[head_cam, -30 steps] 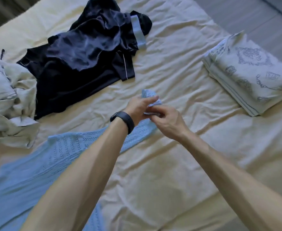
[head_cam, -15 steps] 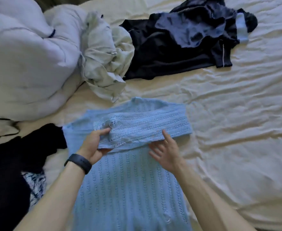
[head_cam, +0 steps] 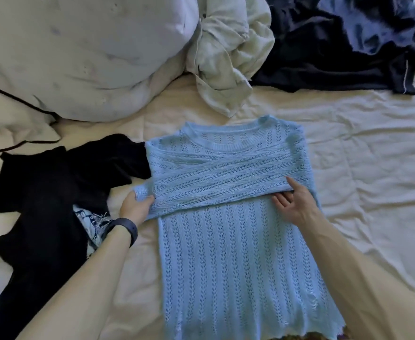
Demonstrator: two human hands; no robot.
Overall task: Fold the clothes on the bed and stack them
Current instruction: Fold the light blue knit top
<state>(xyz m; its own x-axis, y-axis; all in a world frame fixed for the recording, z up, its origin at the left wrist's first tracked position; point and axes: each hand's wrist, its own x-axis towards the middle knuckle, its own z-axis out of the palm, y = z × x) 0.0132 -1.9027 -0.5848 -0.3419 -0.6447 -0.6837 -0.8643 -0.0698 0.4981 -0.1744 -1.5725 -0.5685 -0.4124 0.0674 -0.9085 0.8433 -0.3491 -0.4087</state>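
1. At far left, a black garment [head_cam: 42, 192] lies rumpled on the bed [head_cam: 361, 168], with a bit of blue-and-white patterned fabric [head_cam: 92, 223] showing at its right edge.
2. Behind it, a large white pillow [head_cam: 78, 57] fills the upper left corner.
3. The left hand [head_cam: 136, 207], a dark wristband [head_cam: 125, 229] on its wrist, curls its fingers around the cuff of a sleeve at the left edge of a light blue knit sweater [head_cam: 238, 253].
4. A crumpled cream garment [head_cam: 231, 52] sits at top centre, just beyond the sweater's neckline.
5. The sweater lies flat in the middle of the bed, neckline away from the person, hem nearest the camera, and both sleeves folded across the chest.
6. The right hand [head_cam: 295, 204] rests loosely spread at the sweater's right side; one digit lies over the lower edge of the folded sleeve, and the others lie on the body of the knit, gripping nothing.
7. At top right, a heap of dark navy clothes [head_cam: 336, 45] lies unfolded on the wrinkled cream sheet.
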